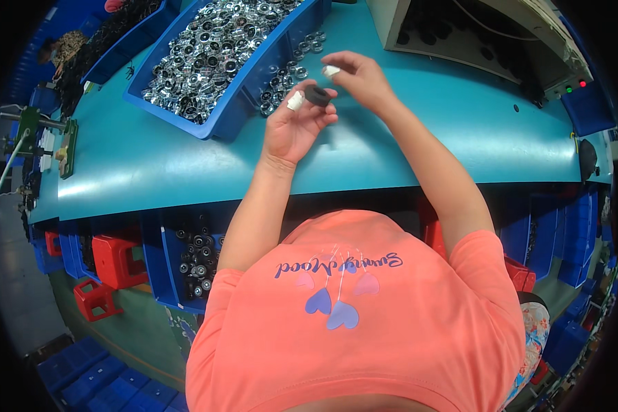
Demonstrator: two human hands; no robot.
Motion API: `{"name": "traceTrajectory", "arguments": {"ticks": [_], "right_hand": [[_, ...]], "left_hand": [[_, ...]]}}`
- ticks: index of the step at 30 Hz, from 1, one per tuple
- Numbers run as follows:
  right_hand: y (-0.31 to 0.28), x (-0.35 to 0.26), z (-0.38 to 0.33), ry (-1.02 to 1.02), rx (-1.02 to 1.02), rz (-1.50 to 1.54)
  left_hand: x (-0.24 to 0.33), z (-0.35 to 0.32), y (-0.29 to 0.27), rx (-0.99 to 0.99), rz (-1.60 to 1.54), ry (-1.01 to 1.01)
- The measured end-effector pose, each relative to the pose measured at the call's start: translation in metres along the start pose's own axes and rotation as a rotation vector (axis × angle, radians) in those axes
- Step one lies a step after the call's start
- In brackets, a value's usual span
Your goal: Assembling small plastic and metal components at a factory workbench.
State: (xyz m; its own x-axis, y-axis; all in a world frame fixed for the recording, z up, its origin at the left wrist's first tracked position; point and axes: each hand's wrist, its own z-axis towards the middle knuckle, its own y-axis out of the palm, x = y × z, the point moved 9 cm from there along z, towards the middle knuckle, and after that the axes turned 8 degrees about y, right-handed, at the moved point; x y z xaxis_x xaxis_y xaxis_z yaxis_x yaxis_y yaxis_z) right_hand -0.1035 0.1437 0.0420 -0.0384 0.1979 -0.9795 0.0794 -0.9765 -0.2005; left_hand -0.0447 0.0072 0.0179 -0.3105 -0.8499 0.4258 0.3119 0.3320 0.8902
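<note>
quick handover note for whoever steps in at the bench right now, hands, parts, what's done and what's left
Left hand: holds a small black ring at its fingertips, above the teal table.
Right hand: raised just beside the ring, fingers pinched, holding nothing visible.
Parts: blue bin full of shiny metal rings; loose ones beside it.
Done: one ring picked up.
Left: bin still full.

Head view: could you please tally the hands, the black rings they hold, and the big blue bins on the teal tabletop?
Hands: 2, left hand and right hand
Black ring held at the fingertips: 1
Big blue bins: 2, bin of shiny metal parts and bin of dark parts
Total: 5
</note>
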Motion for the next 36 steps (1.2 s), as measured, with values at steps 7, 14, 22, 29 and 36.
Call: {"name": "traceTrajectory", "arguments": {"ticks": [7,14,22,29,36], "right_hand": [[0.004,0.008,-0.015,0.256,-0.205,0.566],[0.016,0.025,-0.033,0.356,-0.232,0.776],[0.018,0.028,-0.035,0.357,-0.207,0.846],[0.017,0.022,-0.034,0.301,-0.228,0.851],[0.011,0.011,-0.035,0.189,-0.179,0.683]], "left_hand": [[0.007,0.001,-0.025,0.157,0.066,0.045],[0.006,0.000,-0.032,0.204,0.015,0.028],[0.004,0.001,-0.037,0.194,-0.006,0.025],[0.004,0.001,-0.033,0.166,-0.041,0.040],[0.003,0.001,-0.037,0.218,0.084,0.030]]}}
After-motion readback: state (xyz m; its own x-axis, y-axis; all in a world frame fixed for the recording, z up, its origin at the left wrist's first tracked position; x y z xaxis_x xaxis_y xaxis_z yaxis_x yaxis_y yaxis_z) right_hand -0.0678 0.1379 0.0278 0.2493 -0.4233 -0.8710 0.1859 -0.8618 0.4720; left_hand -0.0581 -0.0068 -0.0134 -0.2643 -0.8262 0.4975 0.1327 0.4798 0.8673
